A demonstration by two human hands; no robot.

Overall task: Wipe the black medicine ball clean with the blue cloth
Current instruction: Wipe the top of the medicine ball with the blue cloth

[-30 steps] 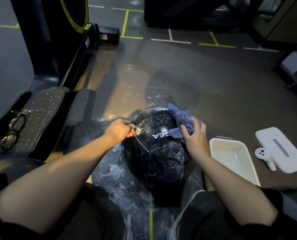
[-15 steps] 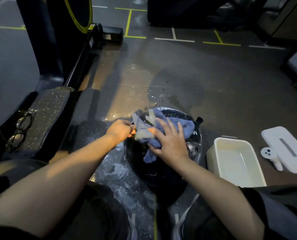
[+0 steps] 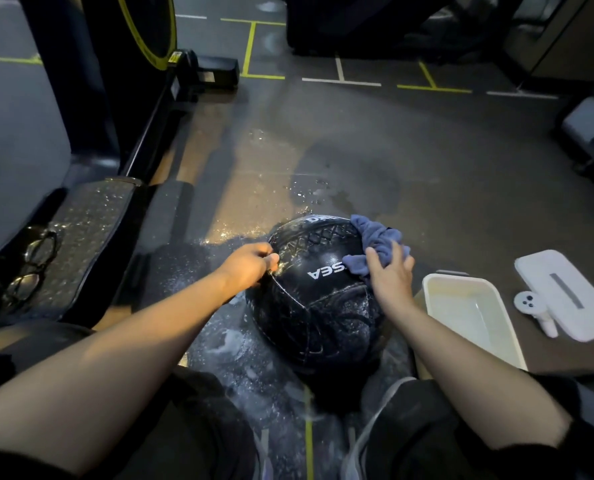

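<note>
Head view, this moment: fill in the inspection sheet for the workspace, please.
Surface: dark floor, wet and speckled around the ball.
Job's things: black medicine ball on the floor; blue cloth pressed on its upper right.
Clutter: white tub right of the ball; white lid beyond it; eyeglasses on the machine's footplate.
Grippers: left hand grips the ball's left edge; right hand holds the cloth.
Cables: nothing seen.
Surroundings: gym machine, yellow and white floor lines.

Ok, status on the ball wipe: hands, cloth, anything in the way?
Left hand gripping the black medicine ball at its left edge. Right hand pressing blue cloth on upper right side. White tub close by the right wrist; not blocking.
</note>
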